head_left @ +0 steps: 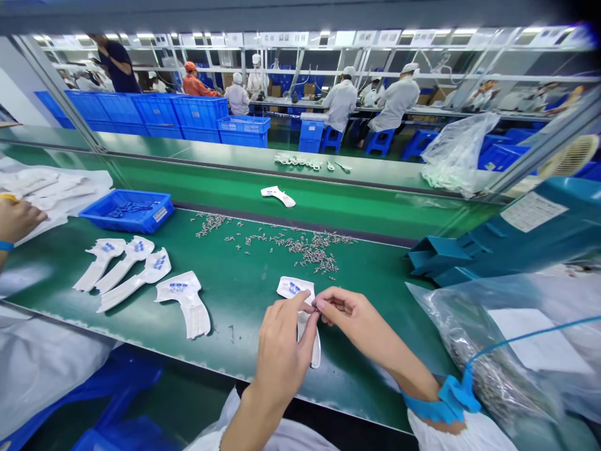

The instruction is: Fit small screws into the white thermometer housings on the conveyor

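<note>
Both of my hands meet over a white plastic handle shell [295,287] with blue pieces in its wide end, lying on the green bench. The fingertips of my right hand [345,310] are pinched together; a tiny part may be between them, too small to name. Thumb and forefinger of my left hand [284,338] come together at the same spot, covering the shell's middle. Beyond my hands lies a loose spread of small metal parts [314,247]. To the left rest several similar white shells [185,300], also fitted with blue pieces.
A blue tray [162,216] of blue parts stands at the back left, near a co-worker's hand [19,219]. One white shell [278,195] lies on the green belt. Teal bins [469,247] and a clear bag [498,351] of metal parts are at right. A blue wrist strap [441,401] trails a cord.
</note>
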Demonstrator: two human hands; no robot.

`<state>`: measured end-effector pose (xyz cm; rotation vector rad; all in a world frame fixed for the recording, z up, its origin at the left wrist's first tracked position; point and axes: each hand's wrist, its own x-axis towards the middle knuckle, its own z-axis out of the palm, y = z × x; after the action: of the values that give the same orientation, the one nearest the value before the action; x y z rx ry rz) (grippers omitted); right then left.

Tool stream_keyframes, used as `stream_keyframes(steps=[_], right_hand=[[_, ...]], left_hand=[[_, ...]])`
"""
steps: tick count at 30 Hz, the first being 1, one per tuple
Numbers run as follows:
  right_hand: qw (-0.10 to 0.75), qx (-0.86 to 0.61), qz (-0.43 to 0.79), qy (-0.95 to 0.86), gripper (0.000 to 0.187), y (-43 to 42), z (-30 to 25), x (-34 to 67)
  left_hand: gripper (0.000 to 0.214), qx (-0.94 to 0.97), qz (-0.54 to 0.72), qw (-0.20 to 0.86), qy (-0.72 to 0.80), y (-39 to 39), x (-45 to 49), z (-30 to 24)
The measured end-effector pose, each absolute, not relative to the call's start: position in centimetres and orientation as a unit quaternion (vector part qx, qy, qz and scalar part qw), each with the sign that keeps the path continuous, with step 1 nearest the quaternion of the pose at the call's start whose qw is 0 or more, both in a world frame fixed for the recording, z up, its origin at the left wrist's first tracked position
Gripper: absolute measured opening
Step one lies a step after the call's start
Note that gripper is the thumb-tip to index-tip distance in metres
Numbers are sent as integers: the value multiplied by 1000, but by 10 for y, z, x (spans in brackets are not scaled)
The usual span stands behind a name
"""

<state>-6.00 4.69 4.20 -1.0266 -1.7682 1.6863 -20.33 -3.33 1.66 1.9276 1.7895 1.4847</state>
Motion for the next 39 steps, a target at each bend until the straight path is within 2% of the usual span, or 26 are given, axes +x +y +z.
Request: stream_keyframes(steps=[8,10,15,18,24,32,39], right_hand=[[234,-385,553,-701,25,50,46,-51],[207,-401,517,-727,25,51,50,-48],[122,-412,419,-800,25,46,61,-54],[79,-411,372,-829,27,41,60,-64],[49,-426,312,-848,27,36,45,-74],[67,-432,245,-865,22,33,35,-73],[87,-466,299,-828,17,38,35,-74]], left_hand=[[35,588,500,196,605,-33,-206,16],[46,631,457,193,597,-33,-209,14],[100,732,325,174,573,-31,-213,5],[115,733,309,171,582,-29,-212,1],[115,735,282,173,592,-28,-212,1],[105,738,271,175,592,-27,-212,1],[109,736,282,168,592,-27,-211,-1]])
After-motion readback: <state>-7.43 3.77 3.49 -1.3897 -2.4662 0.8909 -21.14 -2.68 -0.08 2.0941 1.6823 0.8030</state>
